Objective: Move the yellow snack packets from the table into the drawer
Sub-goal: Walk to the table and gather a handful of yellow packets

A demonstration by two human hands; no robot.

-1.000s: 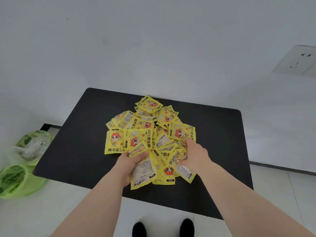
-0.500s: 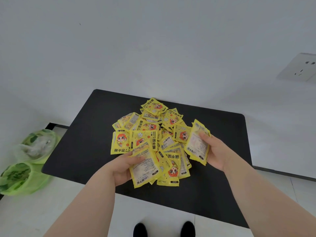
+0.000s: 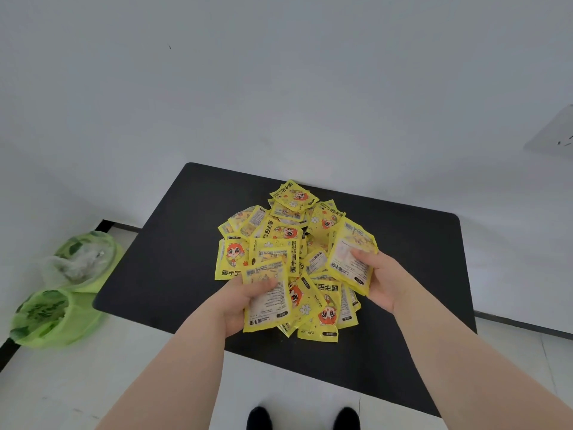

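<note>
Holding one packet each, both hands work at the near side of a heap of yellow snack packets piled at the middle of a black surface. The left hand has its fingers curled over the top edge of a packet turned printed-back up, at the near left of the heap. The right hand has its fingers closed on a second packet, tilted up at the right side of the heap and overlapping packets beneath it.

The heap stays well inside all visible edges of the surface. Bare black margin lies on the left, on the right and along the far edge, which runs just beside a white wall. The near edge passes under both forearms; the near right corner is hidden by the right forearm. No drawer is in view.

On the floor left of the surface lie two green plastic bags, apart from its left edge. A wall socket sits at the far right. Two dark shoe tips show at the bottom edge.
</note>
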